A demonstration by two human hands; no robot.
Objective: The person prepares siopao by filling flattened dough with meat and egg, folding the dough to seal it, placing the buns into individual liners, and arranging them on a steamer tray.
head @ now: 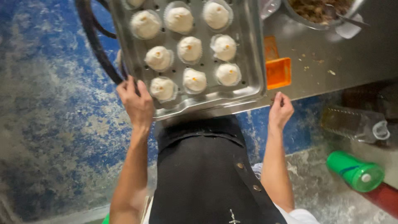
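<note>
A perforated metal tray (244, 62) carries several white dumplings in paper cups (190, 49), each with a small orange dot on top. My left hand (136, 101) grips the tray's near left corner. My right hand (280, 110) holds the near right corner, fingers curled under the rim. The tray juts out from a steel table (356, 62) over the floor, tilted slightly. My black apron (203, 174) is directly below.
An orange scraper (277, 72) lies on the steel table beside the tray. A bowl of brown filling (319, 10) stands at the back right. A clear bottle (352, 123) and a green bottle (355, 171) lie below. Black hoses (93, 39) hang at left over the blue floor.
</note>
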